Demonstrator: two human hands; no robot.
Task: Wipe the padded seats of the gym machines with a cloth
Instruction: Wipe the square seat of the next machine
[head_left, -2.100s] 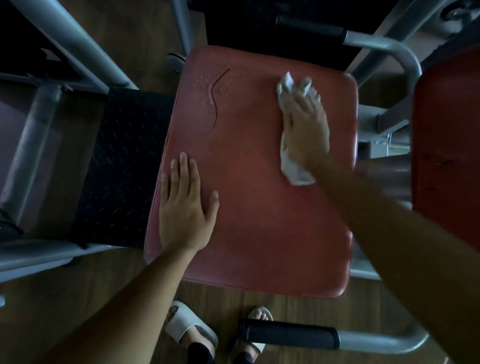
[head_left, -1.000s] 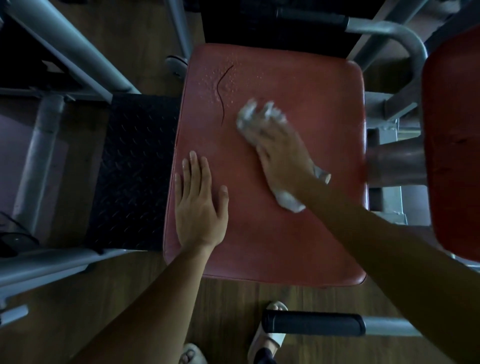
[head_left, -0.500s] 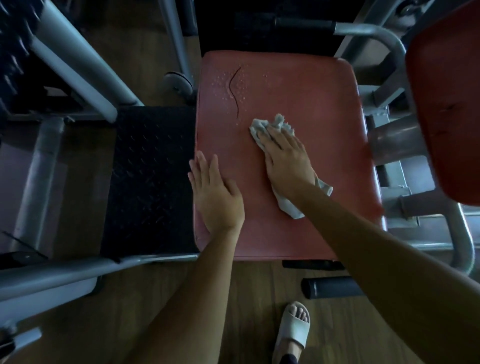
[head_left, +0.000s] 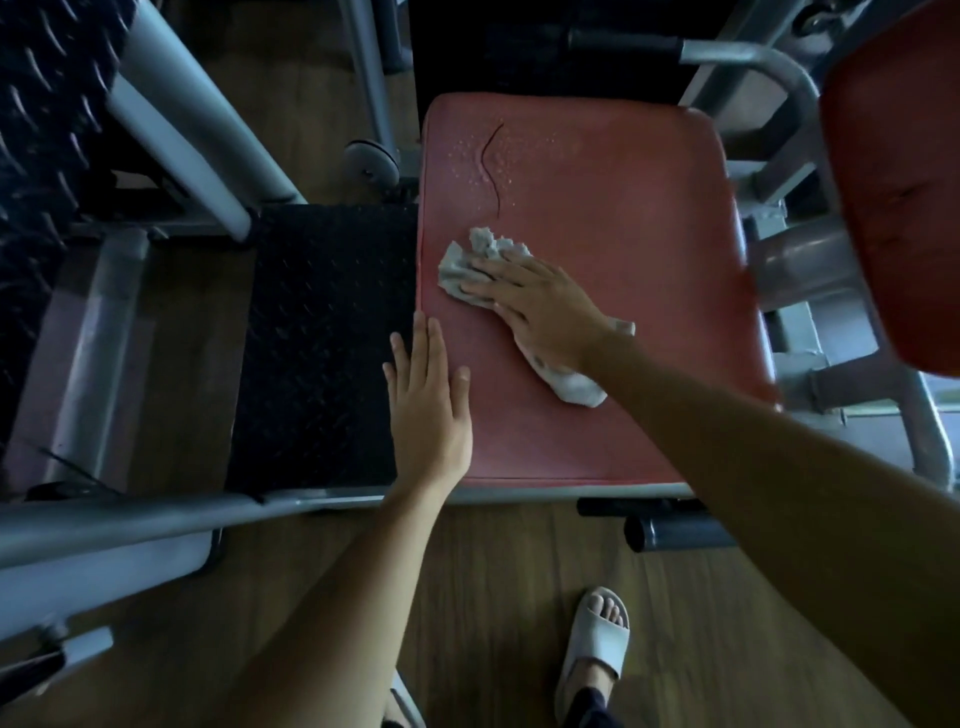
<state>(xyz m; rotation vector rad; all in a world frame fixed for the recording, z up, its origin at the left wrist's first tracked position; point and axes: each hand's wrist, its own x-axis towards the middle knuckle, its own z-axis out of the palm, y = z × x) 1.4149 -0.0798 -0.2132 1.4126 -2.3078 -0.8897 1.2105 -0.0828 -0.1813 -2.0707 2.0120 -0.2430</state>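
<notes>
The right hand (head_left: 540, 306) is pressing flat on a crumpled pale cloth (head_left: 460, 273), with its fingers stretched out straight and pointing left, not curled round the fabric. The cloth is lying on the left half of the red padded seat (head_left: 623, 208). One bunched end is sticking out past the fingertips and the other end is trailing out under the wrist towards the near side.

The left hand (head_left: 428, 410) is resting palm down on the near left edge of the same seat, fingers straight and close together and pointing away, holding nothing. It is sitting just beside the cloth but apart from it.

A dark curved tear (head_left: 491, 171) is running through the far left part of the seat, with small droplets (head_left: 467, 161) lying around it, beyond the cloth.

Left of the seat, a black tread plate (head_left: 322, 353) is sitting against its edge, and a grey frame bar (head_left: 130, 519) is crossing the near side. A second red pad (head_left: 898, 182) is standing at the far right. On the wooden floor (head_left: 493, 597) a foot in a pale sandal (head_left: 597, 639) is showing near a black grip (head_left: 670, 535).
</notes>
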